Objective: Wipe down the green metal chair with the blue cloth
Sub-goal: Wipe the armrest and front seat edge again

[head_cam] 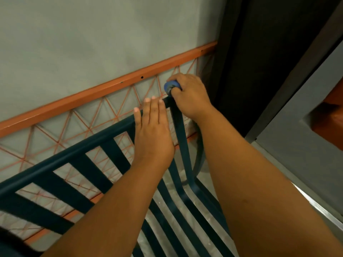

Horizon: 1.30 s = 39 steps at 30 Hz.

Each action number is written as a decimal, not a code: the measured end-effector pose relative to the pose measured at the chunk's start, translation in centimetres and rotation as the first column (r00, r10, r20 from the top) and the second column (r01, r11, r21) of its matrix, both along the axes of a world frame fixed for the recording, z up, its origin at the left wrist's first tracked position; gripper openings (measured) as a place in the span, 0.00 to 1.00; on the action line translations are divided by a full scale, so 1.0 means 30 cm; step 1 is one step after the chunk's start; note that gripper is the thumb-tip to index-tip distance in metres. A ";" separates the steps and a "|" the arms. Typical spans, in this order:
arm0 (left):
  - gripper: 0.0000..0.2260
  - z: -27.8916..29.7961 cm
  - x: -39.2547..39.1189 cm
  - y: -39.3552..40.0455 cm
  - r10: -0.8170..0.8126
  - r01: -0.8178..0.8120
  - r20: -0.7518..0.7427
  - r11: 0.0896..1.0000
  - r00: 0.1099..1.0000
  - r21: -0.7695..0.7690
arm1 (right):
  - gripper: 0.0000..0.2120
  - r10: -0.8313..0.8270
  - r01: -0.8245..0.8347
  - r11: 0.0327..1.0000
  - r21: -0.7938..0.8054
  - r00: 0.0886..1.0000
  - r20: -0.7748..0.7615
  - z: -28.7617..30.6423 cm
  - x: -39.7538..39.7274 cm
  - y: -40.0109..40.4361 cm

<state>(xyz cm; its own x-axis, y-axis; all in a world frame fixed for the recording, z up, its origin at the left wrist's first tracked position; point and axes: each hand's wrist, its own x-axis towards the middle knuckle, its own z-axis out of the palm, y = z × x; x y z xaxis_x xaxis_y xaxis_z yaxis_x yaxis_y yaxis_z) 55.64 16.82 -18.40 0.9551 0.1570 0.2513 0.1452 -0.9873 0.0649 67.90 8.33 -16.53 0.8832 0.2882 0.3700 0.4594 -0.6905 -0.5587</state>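
Chair [115,158] slats are filling the lower half of your view: dark green metal, with the curved top rail running from the lower left up to the corner near the middle of the frame, and the seat slats dropping away beneath your forearms. You are leaning over it from above.

Your left hand [152,130] is lying flat on the top rail just short of that corner, fingers [154,106] straight and close together, pointing away from you, the palm covering the rail without closing round it. So that grip is apart, resting rather than clamping.

Your right hand [189,93] is sitting just beyond the corner, touching the chair's end slat where it turns downward. Its grip is curled tight on the cloth [169,86], which is bunched into a small blue wad; only a rounded bit is peeking out at the thumb side. The wad is pressing at the corner of the frame, just beside your left fingertips, the two hands nearly touching.

Behind the chair an orange rail [104,89] is crossing the grey wall [83,38] on a slant, with thin orange lattice wire [89,115] beneath it showing through the gaps between the slats. A dark panel [259,62] is standing to the right of your right hand.
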 end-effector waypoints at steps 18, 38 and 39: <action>0.36 0.059 -0.465 0.375 0.374 -0.366 0.015 0.914 0.927 -0.172 | 0.18 0.225 -0.219 0.974 -0.064 0.970 0.097 -0.017 -0.362 0.233; 0.37 0.135 -0.802 0.700 0.373 -0.160 0.062 0.535 0.926 -0.830 | 0.14 0.471 -0.669 0.668 -0.324 0.718 -0.512 0.194 -0.761 0.918; 0.36 0.135 -0.824 0.716 0.447 -0.133 0.095 0.452 0.890 -0.882 | 0.13 0.509 -0.653 0.690 -0.313 0.744 -0.432 0.173 -0.797 0.918</action>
